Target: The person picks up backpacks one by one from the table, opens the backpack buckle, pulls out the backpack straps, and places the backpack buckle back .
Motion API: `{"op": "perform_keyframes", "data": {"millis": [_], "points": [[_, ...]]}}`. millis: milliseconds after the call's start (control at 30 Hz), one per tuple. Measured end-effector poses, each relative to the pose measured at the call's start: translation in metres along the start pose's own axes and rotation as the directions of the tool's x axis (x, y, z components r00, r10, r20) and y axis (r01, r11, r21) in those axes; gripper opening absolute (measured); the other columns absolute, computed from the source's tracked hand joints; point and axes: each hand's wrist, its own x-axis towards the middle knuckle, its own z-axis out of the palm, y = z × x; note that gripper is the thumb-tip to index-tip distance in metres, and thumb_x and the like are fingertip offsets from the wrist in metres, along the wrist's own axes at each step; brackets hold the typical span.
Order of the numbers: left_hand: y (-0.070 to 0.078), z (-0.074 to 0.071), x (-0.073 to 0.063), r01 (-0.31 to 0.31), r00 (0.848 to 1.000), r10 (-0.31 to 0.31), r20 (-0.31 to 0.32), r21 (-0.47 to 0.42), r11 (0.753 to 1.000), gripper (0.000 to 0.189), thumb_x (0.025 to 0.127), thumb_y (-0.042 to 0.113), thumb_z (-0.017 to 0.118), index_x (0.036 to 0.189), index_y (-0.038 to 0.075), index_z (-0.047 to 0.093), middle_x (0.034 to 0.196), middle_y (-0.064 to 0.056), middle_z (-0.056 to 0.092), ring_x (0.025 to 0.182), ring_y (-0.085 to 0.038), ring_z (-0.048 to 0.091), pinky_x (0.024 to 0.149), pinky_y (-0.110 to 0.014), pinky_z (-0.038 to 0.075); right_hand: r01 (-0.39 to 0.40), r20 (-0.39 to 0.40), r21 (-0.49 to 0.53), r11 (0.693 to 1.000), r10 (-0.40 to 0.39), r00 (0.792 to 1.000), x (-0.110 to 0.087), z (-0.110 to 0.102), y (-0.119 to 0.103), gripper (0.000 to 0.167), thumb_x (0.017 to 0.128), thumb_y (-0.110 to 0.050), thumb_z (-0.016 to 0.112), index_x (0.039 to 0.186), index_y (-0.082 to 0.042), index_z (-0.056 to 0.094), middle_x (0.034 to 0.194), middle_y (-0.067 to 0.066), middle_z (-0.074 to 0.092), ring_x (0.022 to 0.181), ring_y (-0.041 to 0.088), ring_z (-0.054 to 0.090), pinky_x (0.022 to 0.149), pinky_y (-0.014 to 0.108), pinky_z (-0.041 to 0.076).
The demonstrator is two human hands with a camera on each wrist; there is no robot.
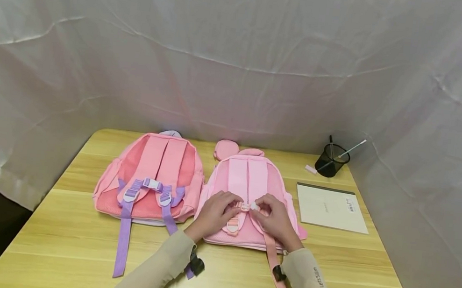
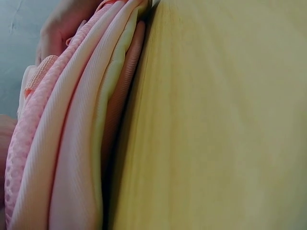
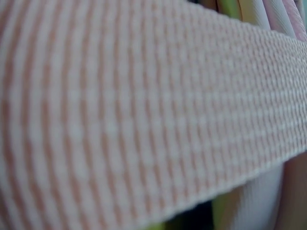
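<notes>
A light pink backpack (image 1: 231, 177) lies with its shoulder straps facing up. Over its middle, my left hand (image 1: 216, 212) pinches one end of the chest-strap buckle (image 1: 245, 207). My right hand (image 1: 276, 218) pinches the buckle's white end (image 1: 254, 206) from the other side. The two ends are very close; whether they are joined I cannot tell. An orange-pink webbing strap (image 1: 272, 261) hangs past the table edge of the bag near my right wrist, and webbing (image 3: 144, 105) fills the right wrist view. The left wrist view shows the bag's lower side (image 2: 72, 139).
A coral backpack (image 1: 192, 168) with purple straps (image 1: 123, 240) and a fastened purple-and-white buckle (image 1: 152, 184) lies to the left. Rightward are a notebook (image 1: 325, 208), an eraser-like pink block (image 1: 310, 169) and a black mesh pen cup (image 1: 326, 169). Grey curtains (image 1: 239, 60) enclose the wooden table (image 1: 64, 239).
</notes>
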Motion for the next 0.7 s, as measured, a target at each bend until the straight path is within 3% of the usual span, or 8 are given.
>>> {"op": "perform_keyframes", "data": {"millis": [367, 567, 700], "points": [[0.0016, -0.0022, -0.0003, -0.024, 0.999, 0.023, 0.049, 0.025, 0.999, 0.029, 0.102, 0.024, 0.064, 0.130, 0.023, 0.069, 0.111, 0.005, 0.070, 0.097, -0.013, 0.057, 0.086, -0.037, 0.047, -0.037, -0.018, 0.003, 0.999, 0.037, 0.999, -0.0035, -0.0021, 0.0006, 0.025, 0.091, -0.017, 0.079, 0.114, -0.020, 0.072, 0.117, 0.002, 0.065, 0.111, 0.019, 0.057, 0.103, 0.044, 0.047], [0.0004, -0.0030, -0.0011, -0.093, 0.995, 0.091, 0.043, 0.047, 0.995, 0.032, 0.101, 0.020, 0.063, 0.130, 0.029, 0.072, 0.115, 0.007, 0.068, 0.098, -0.012, 0.055, 0.083, -0.035, 0.046, -0.025, -0.016, 0.031, 0.999, 0.025, 1.000, -0.0032, -0.0031, -0.0004, 0.033, 0.090, -0.006, 0.074, 0.120, -0.019, 0.071, 0.112, 0.002, 0.066, 0.108, 0.019, 0.058, 0.099, 0.032, 0.048], [-0.0014, -0.0011, -0.0012, -0.096, 0.995, 0.094, 0.037, 0.031, 0.995, 0.028, 0.101, 0.020, 0.063, 0.125, 0.030, 0.074, 0.110, 0.009, 0.066, 0.094, -0.010, 0.053, 0.081, -0.033, 0.045, -0.009, -0.011, 0.047, 0.999, 0.009, 1.000, -0.0032, -0.0035, 0.0009, 0.037, 0.088, 0.001, 0.071, 0.120, -0.017, 0.071, 0.111, 0.003, 0.067, 0.108, 0.019, 0.059, 0.098, 0.026, 0.048]]}}
